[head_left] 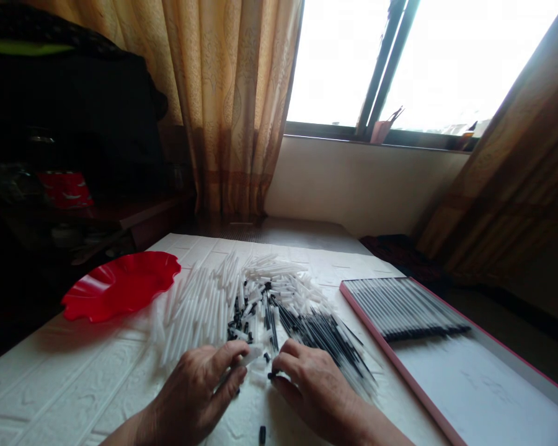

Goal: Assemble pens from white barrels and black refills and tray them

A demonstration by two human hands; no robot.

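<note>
My left hand [199, 387] rests on the white table [74, 384], fingers pinched on a white pen barrel [253, 354]. My right hand [311, 384] lies just beside it, fingers curled round a small black pen part [273, 375]. In front of both hands spreads a pile: white pen barrels [199, 303] at the left, small black caps [239, 319] in the middle, dark pen refills [325, 334] at the right. One loose black cap [262, 435] lies near the table's front edge between my wrists.
A red wavy-edged plate [121, 286] sits at the table's left. A pink-rimmed tray [446, 365] at the right holds a row of assembled pens [400, 306]. Curtains, a window and dark furniture stand behind.
</note>
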